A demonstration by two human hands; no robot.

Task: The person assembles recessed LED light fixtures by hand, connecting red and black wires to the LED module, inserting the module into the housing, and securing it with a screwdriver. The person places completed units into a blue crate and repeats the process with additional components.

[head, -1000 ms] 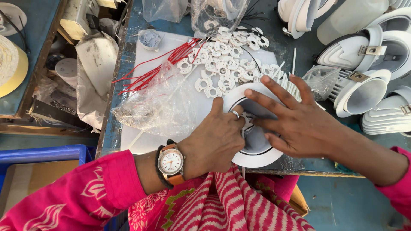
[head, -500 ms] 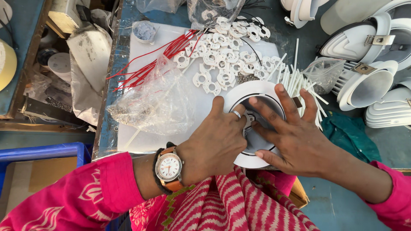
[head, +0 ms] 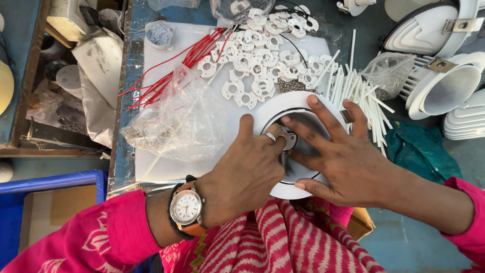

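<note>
Head view: both hands stay on the round white fixture (head: 283, 108), now lower in frame.

White board (head: 166, 167) on blue bench (head: 117, 146)

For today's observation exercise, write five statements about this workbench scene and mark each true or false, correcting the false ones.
1. Both hands rest on the round white lamp housing. True.
2. The left hand wears a ring and a wristwatch. True.
3. The bundle of wires is blue. False: it is red.
4. The white ring-shaped parts lie in a heap beyond the housing. True.
5. The right hand holds a screwdriver. False: its fingers lie spread on the housing, no tool visible.
</note>
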